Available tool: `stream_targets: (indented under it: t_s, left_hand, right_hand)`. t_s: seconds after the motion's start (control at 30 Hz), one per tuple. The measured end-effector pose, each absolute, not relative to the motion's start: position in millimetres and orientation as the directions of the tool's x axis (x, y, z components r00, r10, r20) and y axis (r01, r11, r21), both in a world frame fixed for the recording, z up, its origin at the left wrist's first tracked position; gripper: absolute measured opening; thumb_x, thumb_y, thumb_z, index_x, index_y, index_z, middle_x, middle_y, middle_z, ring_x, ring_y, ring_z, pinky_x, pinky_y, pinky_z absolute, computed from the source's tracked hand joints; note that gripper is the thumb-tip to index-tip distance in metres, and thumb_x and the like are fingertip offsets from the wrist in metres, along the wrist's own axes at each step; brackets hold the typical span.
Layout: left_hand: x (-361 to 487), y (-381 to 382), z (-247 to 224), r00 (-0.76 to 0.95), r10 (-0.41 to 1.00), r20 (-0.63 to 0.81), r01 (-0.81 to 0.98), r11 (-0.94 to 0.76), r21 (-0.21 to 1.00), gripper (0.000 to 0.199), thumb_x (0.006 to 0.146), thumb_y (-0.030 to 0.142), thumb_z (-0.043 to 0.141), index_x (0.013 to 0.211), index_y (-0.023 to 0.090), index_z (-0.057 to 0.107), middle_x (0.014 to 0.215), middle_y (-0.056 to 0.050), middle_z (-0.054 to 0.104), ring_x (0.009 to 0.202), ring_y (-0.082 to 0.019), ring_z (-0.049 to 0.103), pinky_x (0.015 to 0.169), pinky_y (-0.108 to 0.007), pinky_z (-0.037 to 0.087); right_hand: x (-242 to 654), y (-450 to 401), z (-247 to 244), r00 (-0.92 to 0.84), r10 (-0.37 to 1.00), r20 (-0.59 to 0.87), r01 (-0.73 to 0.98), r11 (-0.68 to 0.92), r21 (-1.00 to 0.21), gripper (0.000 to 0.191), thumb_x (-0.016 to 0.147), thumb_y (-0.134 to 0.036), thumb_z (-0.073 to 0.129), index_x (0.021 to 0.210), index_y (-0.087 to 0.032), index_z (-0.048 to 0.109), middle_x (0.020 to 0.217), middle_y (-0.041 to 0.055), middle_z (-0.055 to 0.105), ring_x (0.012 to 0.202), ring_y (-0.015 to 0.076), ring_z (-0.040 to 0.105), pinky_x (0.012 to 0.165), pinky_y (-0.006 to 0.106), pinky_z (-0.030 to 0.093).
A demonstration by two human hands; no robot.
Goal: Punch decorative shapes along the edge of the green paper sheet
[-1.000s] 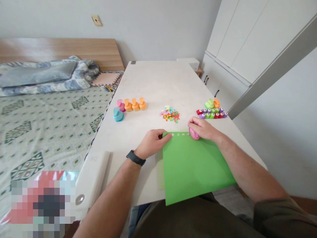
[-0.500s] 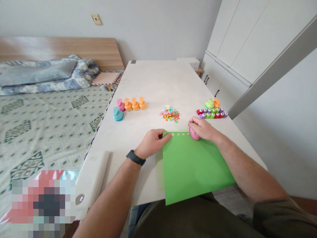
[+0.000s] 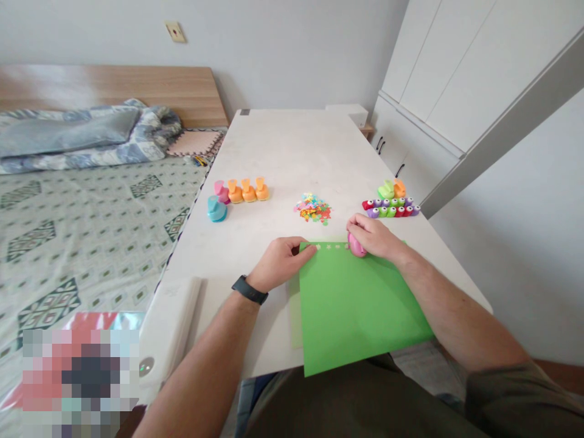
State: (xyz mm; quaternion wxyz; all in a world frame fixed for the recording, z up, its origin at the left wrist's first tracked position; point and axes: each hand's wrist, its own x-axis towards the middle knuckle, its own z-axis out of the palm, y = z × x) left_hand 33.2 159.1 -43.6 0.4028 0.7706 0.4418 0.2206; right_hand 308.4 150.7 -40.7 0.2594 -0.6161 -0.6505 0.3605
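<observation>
a sheet of bright green paper is laid on the near end of a white table, with its near part overhanging the table edge. its long axis is seen running roughly toward the wearer's body, though foreshortening leaves this uncertain. a row of small star-shaped cut-outs is seen along its far edge. a pink plastic craft punch is held closed in the curled fingers of the right hand at that edge, and is partly hidden by them. whether the paper is inside the punch cannot be told. the left hand is laid open on the sheet's far left corner, with nothing gripped. a loose pile of multicoloured paper cut-outs is placed beyond the sheet, between two groups of plastic craft punches.
</observation>
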Motion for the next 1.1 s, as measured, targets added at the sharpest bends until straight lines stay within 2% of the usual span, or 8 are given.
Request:
stream_targets:
  t_s: [0.33,0.7,0.9,1.1]
  left_hand:
    - [33.4,159.7,-44.6,0.515,0.857,-0.015,0.505,-0.289,0.813,0.047,0.095,0.055,0.053,0.073,0.015,0.063,0.063,0.003,0.047,0.059,-0.01,0.038,0.054,-0.025,0.025]
    - [33.3,158.9,-45.9,0.516,0.856,-0.021,0.497,-0.279,0.821,0.046,0.095,0.055,0.054,0.073,0.015,0.063,0.063,0.003,0.046,0.059,-0.01,0.038,0.054,-0.026,0.025]
    - [33.9,159.5,-46.3,0.512,0.859,-0.02,0.509,-0.284,0.813,0.046,0.095,0.055,0.054,0.073,0.015,0.063,0.063,0.003,0.047,0.06,-0.01,0.038,0.054,-0.026,0.026]
    - [34.0,160.1,-47.1,0.509,0.861,-0.02,0.51,-0.282,0.812,0.047,0.095,0.055,0.054,0.072,0.016,0.062,0.063,0.003,0.047,0.059,-0.01,0.038,0.054,-0.025,0.026]
  right_hand:
    - [307.6,150.5,-42.0,-0.107,0.989,-0.1,0.63,-0.01,-0.776,0.023,0.101,-0.043,0.047,0.095,-0.024,0.058,0.076,0.0008,0.075,0.079,0.0199,0.075,0.07,0.028,0.052]
    - [308.2,151.3,-44.8,-0.11,0.99,-0.092,0.646,0.001,-0.763,0.025,0.102,-0.043,0.044,0.099,-0.024,0.059,0.084,0.0021,0.076,0.078,0.0194,0.075,0.069,0.027,0.051]
    - [306.1,151.1,-43.3,-0.104,0.993,-0.061,0.688,0.028,-0.725,0.024,0.104,-0.036,0.038,0.101,-0.024,0.059,0.077,-0.0003,0.075,0.074,0.0171,0.074,0.068,0.026,0.048]
    - [303.6,149.5,-42.0,-0.092,0.994,-0.052,0.697,0.027,-0.717,0.026,0.105,-0.037,0.034,0.102,-0.023,0.056,0.074,-0.0011,0.074,0.071,0.0162,0.073,0.067,0.026,0.045]
